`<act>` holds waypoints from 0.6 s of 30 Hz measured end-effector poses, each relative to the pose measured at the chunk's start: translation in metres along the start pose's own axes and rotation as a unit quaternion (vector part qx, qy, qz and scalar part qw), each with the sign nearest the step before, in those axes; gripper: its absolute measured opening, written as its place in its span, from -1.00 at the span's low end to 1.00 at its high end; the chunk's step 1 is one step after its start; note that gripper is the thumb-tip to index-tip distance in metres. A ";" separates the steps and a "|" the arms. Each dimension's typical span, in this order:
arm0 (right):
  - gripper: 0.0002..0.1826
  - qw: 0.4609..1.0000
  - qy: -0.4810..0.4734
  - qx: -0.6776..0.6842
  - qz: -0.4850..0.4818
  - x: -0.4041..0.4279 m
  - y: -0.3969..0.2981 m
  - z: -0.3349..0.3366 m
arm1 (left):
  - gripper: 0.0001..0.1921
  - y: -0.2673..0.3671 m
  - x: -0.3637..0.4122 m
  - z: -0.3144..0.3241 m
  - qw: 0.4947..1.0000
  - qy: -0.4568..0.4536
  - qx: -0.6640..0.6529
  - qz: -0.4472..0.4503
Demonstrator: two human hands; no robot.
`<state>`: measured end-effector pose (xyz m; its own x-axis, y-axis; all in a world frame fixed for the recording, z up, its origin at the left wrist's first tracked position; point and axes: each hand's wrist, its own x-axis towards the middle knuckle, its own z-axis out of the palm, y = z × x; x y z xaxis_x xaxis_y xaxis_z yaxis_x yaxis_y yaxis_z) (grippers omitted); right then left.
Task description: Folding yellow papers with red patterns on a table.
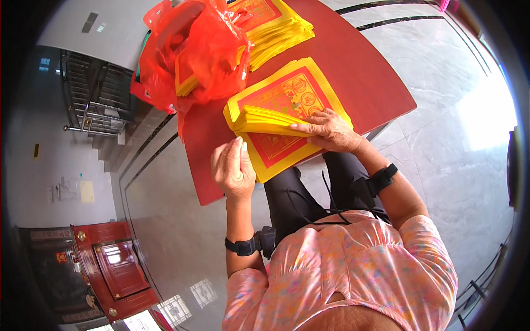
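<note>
A stack of yellow joss paper [296,91] with red and gold printing lies at the near edge of a red table. Across its middle, a bundle of folded yellow sheets [265,121] rises in a ridge. My right hand [333,131] grips the right end of this ridge, its index finger stretched along the paper. Beside the stack's lower left corner, my left hand [234,167] is raised with the fingers bunched against the thumb. Nothing shows between those fingertips.
A red plastic bag [198,53] with more joss paper inside stands at the table's left. Behind the stack lies a thicker pile of joss paper [275,35]. The red tabletop [352,62] ends in a corner at right. Grey tiles [447,165] cover the floor.
</note>
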<state>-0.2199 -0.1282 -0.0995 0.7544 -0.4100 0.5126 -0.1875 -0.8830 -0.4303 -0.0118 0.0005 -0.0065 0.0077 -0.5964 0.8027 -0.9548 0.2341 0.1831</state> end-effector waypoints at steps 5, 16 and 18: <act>-0.37 0.999 -0.032 -0.025 -0.012 0.002 -0.005 -0.007 | -0.66 -0.015 -0.033 -0.001 0.959 -0.278 -0.037 -0.044; -0.64 0.999 -0.036 -0.028 -0.022 0.003 -0.005 -0.009 | -0.34 -0.001 -0.030 0.007 0.880 -0.457 -0.001 -0.125; -0.63 0.999 -0.032 -0.025 -0.025 0.004 -0.005 -0.009 | -0.34 -0.002 -0.029 0.006 0.879 -0.460 -0.004 -0.128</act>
<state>-0.2218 -0.1277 -0.0884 0.8021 -0.3506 0.4834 -0.1778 -0.9130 -0.3672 -0.0125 0.0127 -0.0338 -0.0251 -0.9977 -0.0634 -0.9545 0.0051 0.2983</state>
